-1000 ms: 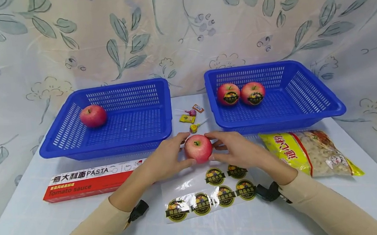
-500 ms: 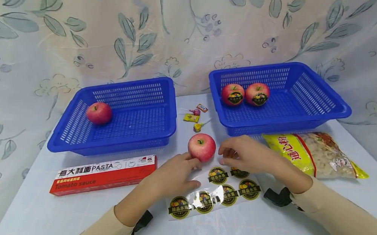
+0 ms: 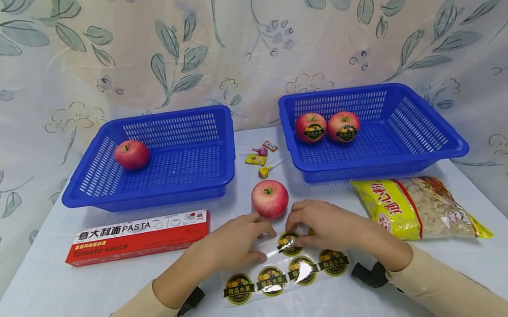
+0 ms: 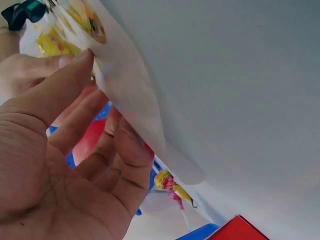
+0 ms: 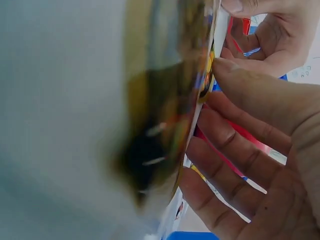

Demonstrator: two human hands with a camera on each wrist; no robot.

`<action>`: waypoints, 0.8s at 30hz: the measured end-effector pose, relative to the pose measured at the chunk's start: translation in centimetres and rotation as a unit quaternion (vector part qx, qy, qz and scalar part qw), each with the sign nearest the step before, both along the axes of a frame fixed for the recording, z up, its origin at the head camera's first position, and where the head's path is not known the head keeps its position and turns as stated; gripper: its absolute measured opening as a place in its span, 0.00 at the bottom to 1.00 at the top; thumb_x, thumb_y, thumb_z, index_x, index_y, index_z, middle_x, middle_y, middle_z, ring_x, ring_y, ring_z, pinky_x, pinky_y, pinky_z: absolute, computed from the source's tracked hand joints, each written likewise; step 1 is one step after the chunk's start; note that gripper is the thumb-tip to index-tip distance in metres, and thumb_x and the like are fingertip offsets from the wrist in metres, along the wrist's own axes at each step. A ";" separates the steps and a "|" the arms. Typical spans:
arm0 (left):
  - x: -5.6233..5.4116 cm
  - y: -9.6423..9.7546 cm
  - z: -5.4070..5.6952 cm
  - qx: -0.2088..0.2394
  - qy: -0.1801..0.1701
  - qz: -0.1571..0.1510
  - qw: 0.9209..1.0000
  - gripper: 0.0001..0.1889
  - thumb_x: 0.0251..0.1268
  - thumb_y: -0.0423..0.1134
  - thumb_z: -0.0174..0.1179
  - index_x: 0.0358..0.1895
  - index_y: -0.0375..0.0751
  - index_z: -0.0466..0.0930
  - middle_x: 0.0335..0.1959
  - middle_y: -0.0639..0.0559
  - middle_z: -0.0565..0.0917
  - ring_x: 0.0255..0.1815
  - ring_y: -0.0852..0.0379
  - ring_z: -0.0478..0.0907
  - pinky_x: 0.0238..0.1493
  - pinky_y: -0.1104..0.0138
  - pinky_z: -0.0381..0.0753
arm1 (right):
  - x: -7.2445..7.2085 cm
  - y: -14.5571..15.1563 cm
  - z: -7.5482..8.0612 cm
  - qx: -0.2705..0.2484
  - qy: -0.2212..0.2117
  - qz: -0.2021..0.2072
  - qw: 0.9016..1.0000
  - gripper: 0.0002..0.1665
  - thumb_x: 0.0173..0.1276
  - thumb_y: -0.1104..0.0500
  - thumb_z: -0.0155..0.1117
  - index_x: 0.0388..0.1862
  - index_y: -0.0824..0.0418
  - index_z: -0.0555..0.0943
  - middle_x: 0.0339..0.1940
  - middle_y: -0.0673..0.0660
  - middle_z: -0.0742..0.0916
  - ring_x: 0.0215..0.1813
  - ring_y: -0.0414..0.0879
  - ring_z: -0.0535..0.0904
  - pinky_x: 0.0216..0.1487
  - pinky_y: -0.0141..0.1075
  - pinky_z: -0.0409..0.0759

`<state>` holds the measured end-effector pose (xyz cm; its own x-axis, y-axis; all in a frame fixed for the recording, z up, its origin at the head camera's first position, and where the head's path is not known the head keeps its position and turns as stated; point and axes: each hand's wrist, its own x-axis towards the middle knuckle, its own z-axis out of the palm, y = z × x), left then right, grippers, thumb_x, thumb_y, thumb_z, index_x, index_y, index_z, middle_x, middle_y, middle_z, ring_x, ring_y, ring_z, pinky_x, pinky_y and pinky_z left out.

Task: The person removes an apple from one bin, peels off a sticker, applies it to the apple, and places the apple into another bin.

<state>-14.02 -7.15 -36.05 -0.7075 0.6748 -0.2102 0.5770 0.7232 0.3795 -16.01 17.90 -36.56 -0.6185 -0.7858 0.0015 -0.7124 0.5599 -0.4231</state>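
Observation:
A clear sheet (image 3: pixel 270 255) of round black-and-gold stickers lies on the table before me. My left hand (image 3: pixel 232 241) is at its upper left, thumb and fingertips apart at the sheet's edge in the left wrist view. Over the upper right part is my right hand (image 3: pixel 329 222), with its thumb by a round sticker (image 3: pixel 287 243) in the upper row. The right wrist view has that thumb (image 5: pixel 240 75) at the sheet's edge, the other fingers loosely bent below it. Just beyond both hands sits a red apple (image 3: pixel 269 199), without a sticker on its visible side.
The left blue basket (image 3: pixel 165 189) holds one apple (image 3: pixel 131 155); the right blue basket (image 3: pixel 373 161) holds two stickered apples (image 3: pixel 344 126). Candies (image 3: pixel 263 172) lie between them. A pasta box (image 3: pixel 137 238) is at left, a macaroni bag (image 3: pixel 424 208) at right.
Both hands have left the apple and come down toward me to the sticker sheet. Over the last half second the right hand has moved left and down, onto the upper stickers.

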 end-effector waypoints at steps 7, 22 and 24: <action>0.5 -0.2 -0.2 0.004 0.017 -0.017 1.000 0.22 0.62 0.44 0.74 0.59 0.53 0.82 0.44 0.57 0.76 0.45 0.60 0.73 0.53 0.65 0.77 | 0.2 -0.4 -0.4 -0.001 -0.002 -0.003 1.000 0.07 0.66 0.57 0.75 0.36 0.48 0.83 0.35 0.38 0.82 0.42 0.38 0.76 0.50 0.38 0.78; 0.2 -0.8 0.3 -0.012 -0.035 -0.037 0.999 0.26 0.64 0.46 0.72 0.64 0.53 0.77 0.45 0.61 0.77 0.43 0.65 0.73 0.53 0.66 0.78 | -0.3 0.4 0.7 -0.072 -0.112 0.047 0.990 0.05 0.74 0.60 0.66 0.39 0.50 0.80 0.36 0.42 0.85 0.41 0.35 0.79 0.49 0.35 0.81; 0.1 -1.0 0.3 -0.010 -0.043 -0.033 0.998 0.26 0.64 0.48 0.72 0.65 0.53 0.77 0.45 0.62 0.78 0.42 0.65 0.74 0.52 0.67 0.78 | -0.3 0.6 1.1 -0.095 -0.126 0.047 0.986 0.04 0.76 0.59 0.64 0.40 0.49 0.79 0.38 0.42 0.85 0.44 0.36 0.81 0.52 0.35 0.82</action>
<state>-13.88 -8.18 -35.71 -0.6407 0.7140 -0.2823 0.5886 0.6929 0.4165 -16.28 18.49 -35.46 -0.5429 -0.8398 0.0101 -0.6156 0.3897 -0.6849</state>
